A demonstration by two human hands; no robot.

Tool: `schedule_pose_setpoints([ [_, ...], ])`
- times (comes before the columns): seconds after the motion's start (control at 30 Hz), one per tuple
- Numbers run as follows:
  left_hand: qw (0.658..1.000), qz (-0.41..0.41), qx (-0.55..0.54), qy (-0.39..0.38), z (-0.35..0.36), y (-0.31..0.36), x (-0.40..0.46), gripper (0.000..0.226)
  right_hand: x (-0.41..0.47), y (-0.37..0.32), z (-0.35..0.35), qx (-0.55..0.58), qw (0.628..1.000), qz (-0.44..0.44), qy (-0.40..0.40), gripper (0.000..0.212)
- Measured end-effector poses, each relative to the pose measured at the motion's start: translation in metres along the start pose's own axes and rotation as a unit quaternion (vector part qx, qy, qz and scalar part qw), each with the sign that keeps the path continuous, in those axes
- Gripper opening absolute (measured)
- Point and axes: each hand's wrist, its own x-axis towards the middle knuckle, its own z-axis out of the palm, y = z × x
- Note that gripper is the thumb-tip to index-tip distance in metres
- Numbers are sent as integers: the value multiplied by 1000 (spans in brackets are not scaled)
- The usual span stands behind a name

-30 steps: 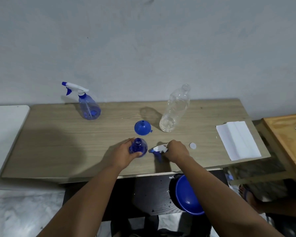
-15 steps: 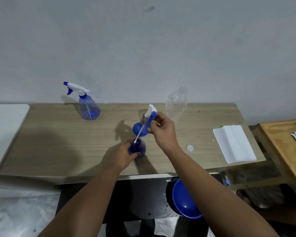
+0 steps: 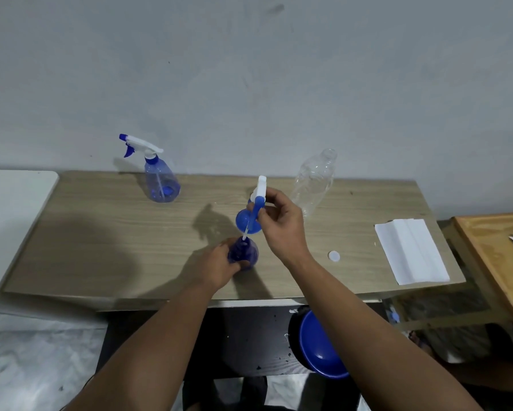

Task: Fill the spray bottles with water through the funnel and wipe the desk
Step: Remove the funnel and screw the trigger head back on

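Fingers of my right hand [image 3: 282,221] grip the sprayer head [image 3: 259,194], its tube tip at the neck of the open spray bottle [image 3: 243,253]. My left hand [image 3: 219,266] grasps this bottle; the funnel [image 3: 245,222] stands just behind it on the desk [image 3: 101,232].

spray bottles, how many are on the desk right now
2. One complete spray bottle stands at the back left of the desk. The other bottle is near the front middle, held by the left hand, while the right hand holds its trigger head above it.

L hand [image 3: 219,266]: fingers curled, gripping | R hand [image 3: 280,222]: raised, fingers pinching
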Motion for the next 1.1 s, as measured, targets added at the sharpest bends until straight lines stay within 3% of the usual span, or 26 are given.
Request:
schedule_pose_setpoints([
  [0.13,1000,6,10,6,-2,2,-1,45,-3,22,3,-39,998,29,-33,33],
  [0.27,1000,-24,-13,-10,1,-1,1,22,-10,50,8,-58,992,77,-82,31],
  [0.37,997,-71,2,-5,5,-5,4,28,-14,65,11,-83,987,89,-105,27],
  [0.6,998,-22,-53,-14,0,-1,1,28,-24,80,6,-29,992,91,-82,29],
  [0.73,998,-41,-48,-12,-1,-2,1,34,-27,83,7,-57,992,85,-68,34],
  [0.9,996,-82,20,3,1,-1,3,27,-32,86,15,-76,992,101,-26,27],
  [1.1,996,-76,50,3,-1,2,2,28,-36,83,20,-61,992,111,6,39],
])
